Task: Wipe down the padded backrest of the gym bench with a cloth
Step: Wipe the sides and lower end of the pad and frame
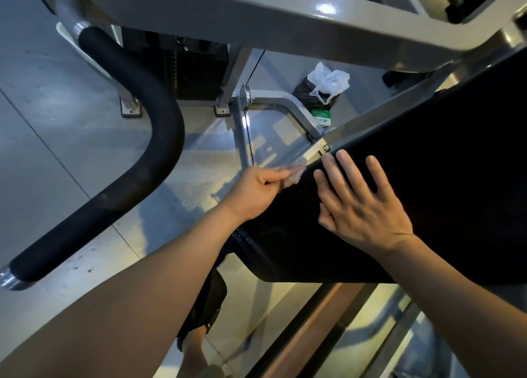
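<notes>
The black padded backrest (445, 178) fills the right half of the head view, slanting from upper right down to its lower end at centre. My left hand (258, 193) is shut on a small pale cloth (380, 175), pinched between thumb and fingers and pressed against the pad's left edge. My right hand (359, 203) lies flat on the pad just right of the cloth, fingers spread and pointing up-left, holding nothing.
A thick black padded bar (142, 138) curves across the left. Grey machine frame beams (285, 15) cross overhead. A weight stack (194, 69) stands behind. A white plastic bag over dark and green items (328, 84) sits on the tiled floor. My leg shows below centre.
</notes>
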The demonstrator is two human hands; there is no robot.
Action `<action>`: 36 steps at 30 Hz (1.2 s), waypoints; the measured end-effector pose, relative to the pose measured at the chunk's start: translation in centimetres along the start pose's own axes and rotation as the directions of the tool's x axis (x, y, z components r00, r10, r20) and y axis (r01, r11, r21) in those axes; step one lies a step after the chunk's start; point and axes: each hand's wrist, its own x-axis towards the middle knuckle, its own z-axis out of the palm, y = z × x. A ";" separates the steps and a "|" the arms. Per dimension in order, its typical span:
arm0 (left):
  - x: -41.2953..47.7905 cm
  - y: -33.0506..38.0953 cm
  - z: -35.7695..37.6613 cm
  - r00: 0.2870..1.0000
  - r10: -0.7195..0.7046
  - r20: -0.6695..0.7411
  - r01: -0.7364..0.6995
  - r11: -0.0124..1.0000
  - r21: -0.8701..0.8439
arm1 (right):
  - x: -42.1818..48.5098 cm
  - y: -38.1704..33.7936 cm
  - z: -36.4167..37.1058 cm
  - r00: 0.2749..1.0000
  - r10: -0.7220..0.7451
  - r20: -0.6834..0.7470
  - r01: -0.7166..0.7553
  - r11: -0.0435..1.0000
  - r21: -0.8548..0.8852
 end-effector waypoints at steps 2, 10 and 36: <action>-0.8 -1.5 -0.5 0.996 -0.081 -0.042 0.082 0.996 0.022 | 0.0 0.0 0.0 1.000 -0.006 0.007 0.006 1.000 0.013; 2.3 3.4 1.7 0.988 0.152 0.010 -0.152 0.988 0.039 | 0.0 -0.2 0.2 0.999 0.007 -0.041 -0.007 1.000 0.000; 0.4 1.0 2.1 0.982 0.129 -0.139 -0.121 0.990 0.066 | 0.0 0.1 0.0 1.000 -0.009 0.014 0.009 1.000 -0.011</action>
